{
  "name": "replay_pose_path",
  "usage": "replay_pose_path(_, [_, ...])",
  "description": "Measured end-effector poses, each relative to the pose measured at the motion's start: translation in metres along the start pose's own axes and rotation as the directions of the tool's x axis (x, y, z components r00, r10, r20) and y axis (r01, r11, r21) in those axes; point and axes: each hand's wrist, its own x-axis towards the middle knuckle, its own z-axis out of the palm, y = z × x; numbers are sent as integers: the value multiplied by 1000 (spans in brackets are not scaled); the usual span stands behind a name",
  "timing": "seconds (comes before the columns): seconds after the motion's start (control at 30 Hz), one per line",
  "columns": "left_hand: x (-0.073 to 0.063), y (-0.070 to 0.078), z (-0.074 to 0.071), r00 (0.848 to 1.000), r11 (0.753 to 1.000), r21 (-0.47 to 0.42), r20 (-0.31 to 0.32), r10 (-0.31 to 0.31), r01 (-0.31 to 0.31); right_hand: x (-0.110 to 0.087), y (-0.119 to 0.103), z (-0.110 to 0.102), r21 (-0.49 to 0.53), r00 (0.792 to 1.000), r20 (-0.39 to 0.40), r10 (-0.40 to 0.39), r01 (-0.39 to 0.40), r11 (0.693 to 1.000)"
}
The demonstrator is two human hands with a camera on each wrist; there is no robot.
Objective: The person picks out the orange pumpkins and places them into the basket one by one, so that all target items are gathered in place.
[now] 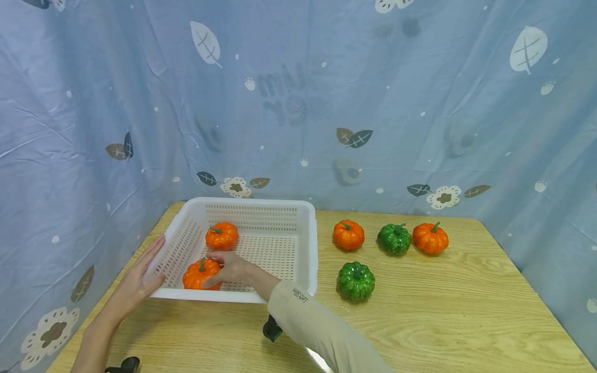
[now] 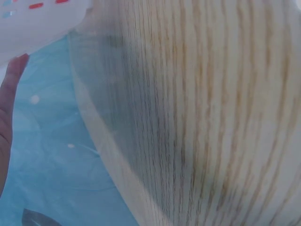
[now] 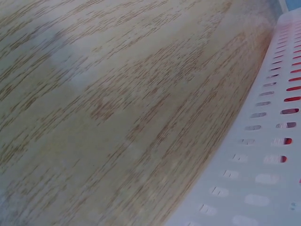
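A white plastic basket [image 1: 305,248] with slotted walls stands on the left part of the table. Inside, my right hand [image 1: 234,268] holds a small orange pumpkin [image 1: 193,274] with a green stem, thumb and fingers on its right side, near the front left corner. A second orange pumpkin [image 1: 223,237] lies behind it, by the left wall. With extended fingers, my left hand [image 1: 132,285] touches the outside of the basket's left side. One finger [image 2: 6,108] shows against the wall in the left wrist view. The right wrist view catches the slotted wall [image 3: 244,183] but not the hand.
Right of the basket, an orange pumpkin [image 1: 349,235], a green pumpkin [image 1: 394,239] and another orange pumpkin [image 1: 430,238] form a back row. Nearer lies a second green pumpkin [image 1: 356,282]. A blue patterned curtain [image 1: 298,103] hangs behind the wooden table [image 1: 443,321].
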Motion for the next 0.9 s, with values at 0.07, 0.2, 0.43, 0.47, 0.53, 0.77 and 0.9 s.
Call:
replay_pose_path(0.07, [0, 0, 0, 1000, 1000, 0, 0, -3, 3, 0, 0, 0, 3, 1000, -2, 1, -1, 1000])
replay_pose_path(0.2, [-1, 1, 0, 1000, 1000, 3, -4, -2, 2, -1, -1, 1, -2, 1000, -5, 12, -12, 1000])
replay_pose_path(0.43, [0, 3, 0, 1000, 1000, -1, -10, 0, 0, -1, -2, 0, 15, 1000, -5, 3, -3, 1000])
replay_pose_path(0.47, [-1, 3, 0, 1000, 1000, -1, -8, 0, 0, -1, -2, -1, 21, 1000, -2, 3, -3, 1000])
replay_pose_path(0.53, [0, 3, 0, 1000, 1000, 1, -11, 2, -2, -3, -4, -1, 36, 1000, -2, 10, -10, 999])
replay_pose_path(0.77, [1, -2, -1, 999, 999, 13, -28, 36, -36, -5, -9, -4, 36, 997, -65, 34, -32, 999])
replay_pose_path(0.9, [0, -1, -2, 999, 999, 16, -18, 42, -41, -11, -10, -8, 41, 998, -68, -3, 6, 999])
